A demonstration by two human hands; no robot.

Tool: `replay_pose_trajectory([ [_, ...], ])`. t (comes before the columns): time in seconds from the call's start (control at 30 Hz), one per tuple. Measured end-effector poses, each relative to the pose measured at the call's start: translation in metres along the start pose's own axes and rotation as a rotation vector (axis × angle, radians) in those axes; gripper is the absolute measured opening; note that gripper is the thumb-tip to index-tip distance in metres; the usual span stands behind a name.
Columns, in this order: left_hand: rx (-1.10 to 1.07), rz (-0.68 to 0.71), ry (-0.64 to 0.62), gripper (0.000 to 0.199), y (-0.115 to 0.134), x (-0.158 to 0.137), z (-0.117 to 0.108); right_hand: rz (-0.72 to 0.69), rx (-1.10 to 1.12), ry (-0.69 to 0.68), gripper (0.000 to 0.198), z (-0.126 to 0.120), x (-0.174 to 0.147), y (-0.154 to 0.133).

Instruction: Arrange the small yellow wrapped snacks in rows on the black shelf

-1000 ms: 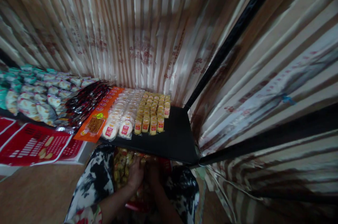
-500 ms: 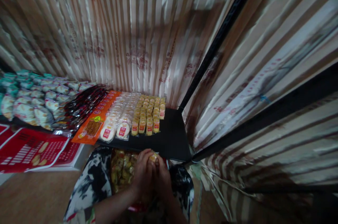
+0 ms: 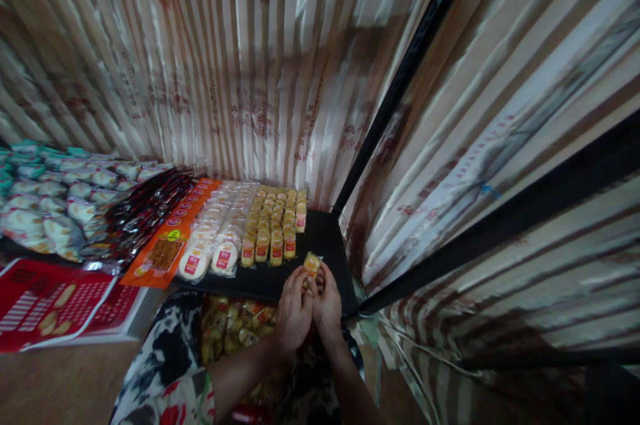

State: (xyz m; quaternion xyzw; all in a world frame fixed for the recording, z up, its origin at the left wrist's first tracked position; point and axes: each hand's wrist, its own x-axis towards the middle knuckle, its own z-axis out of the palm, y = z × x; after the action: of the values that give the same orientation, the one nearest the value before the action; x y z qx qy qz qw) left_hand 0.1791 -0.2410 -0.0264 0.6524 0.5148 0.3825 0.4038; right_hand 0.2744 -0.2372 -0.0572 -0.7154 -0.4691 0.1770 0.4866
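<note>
Between my left hand (image 3: 295,308) and my right hand (image 3: 326,298) is a small snack packet (image 3: 313,265) in yellow wrapping. The fingers of both hands are closed round its lower part, and its top shows above them. Both hands are over the front edge of the black shelf (image 3: 325,245). Rows of like yellow packets (image 3: 270,228) stand on the shelf, to the left of the held one. Below my hands, on my lap, lies a heap of yellow-wrapped packets (image 3: 235,325), partly hidden by my left forearm.
Left along the shelf are round white cakes in clear wrap (image 3: 225,255), an orange snack bag (image 3: 163,251), dark red packets (image 3: 145,211) and white-and-green bags (image 3: 60,218). A red printed box (image 3: 60,308) stands lower left. Black posts (image 3: 395,98) and striped sheeting (image 3: 280,65) border the shelf.
Both hands have risen from above the lap heap to the shelf's front edge, bringing the packet up and to the right. The view has shifted slightly.
</note>
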Motion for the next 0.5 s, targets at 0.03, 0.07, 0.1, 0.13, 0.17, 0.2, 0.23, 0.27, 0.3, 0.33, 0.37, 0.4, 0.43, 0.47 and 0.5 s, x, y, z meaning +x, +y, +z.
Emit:
replay_pose_trajectory([
  [0.03, -0.015, -0.023, -0.009, 0.040, 0.000, 0.002, 0.004, 0.007, -0.010, 0.004, 0.049, 0.001, 0.003, 0.004],
  [0.07, -0.032, -0.045, -0.013, 0.040, -0.001, 0.005, 0.009, 0.013, -0.020, 0.004, 0.048, 0.003, 0.006, 0.008],
  [0.1, -0.048, -0.063, -0.015, 0.040, -0.002, 0.008, 0.012, 0.016, -0.028, -0.003, 0.047, 0.004, 0.007, 0.011],
  [0.13, -0.061, -0.079, -0.017, 0.040, -0.003, 0.011, 0.016, 0.019, -0.029, -0.009, 0.046, 0.005, 0.009, 0.014],
  [0.17, -0.068, -0.094, -0.020, 0.040, -0.004, 0.013, 0.019, 0.023, -0.025, -0.017, 0.045, 0.006, 0.010, 0.017],
  [0.2, -0.072, -0.107, -0.022, 0.040, -0.005, 0.016, 0.022, 0.031, -0.018, -0.026, 0.045, 0.006, 0.011, 0.019],
  [0.23, -0.071, -0.115, -0.020, 0.040, -0.006, 0.018, 0.024, 0.046, -0.012, -0.035, 0.046, 0.007, 0.012, 0.020],
  [0.27, -0.069, -0.119, -0.012, 0.039, -0.006, 0.021, 0.027, 0.064, -0.009, -0.042, 0.047, 0.007, 0.014, 0.021],
  [0.3, -0.065, -0.122, -0.001, 0.039, -0.007, 0.023, 0.029, 0.079, -0.008, -0.048, 0.048, 0.007, 0.016, 0.021],
  [0.33, -0.062, -0.124, 0.008, 0.038, -0.007, 0.025, 0.031, 0.091, -0.008, -0.053, 0.049, 0.007, 0.019, 0.021],
  [0.37, -0.059, -0.124, 0.014, 0.037, -0.008, 0.027, 0.033, 0.102, -0.008, -0.054, 0.049, 0.007, 0.022, 0.021],
  [0.4, -0.056, -0.122, 0.015, 0.037, -0.009, 0.030, 0.036, 0.109, -0.003, -0.051, 0.049, 0.008, 0.026, 0.021],
  [0.43, -0.051, -0.120, 0.011, 0.037, -0.010, 0.033, 0.039, 0.111, 0.006, -0.046, 0.049, 0.009, 0.031, 0.021],
  [0.47, -0.045, -0.118, 0.007, 0.037, -0.012, 0.037, 0.042, 0.107, 0.019, -0.042, 0.050, 0.010, 0.036, 0.022],
  [0.5, -0.038, -0.113, 0.003, 0.037, -0.014, 0.041, 0.046, 0.095, 0.033, -0.042, 0.050, 0.011, 0.042, 0.023],
])
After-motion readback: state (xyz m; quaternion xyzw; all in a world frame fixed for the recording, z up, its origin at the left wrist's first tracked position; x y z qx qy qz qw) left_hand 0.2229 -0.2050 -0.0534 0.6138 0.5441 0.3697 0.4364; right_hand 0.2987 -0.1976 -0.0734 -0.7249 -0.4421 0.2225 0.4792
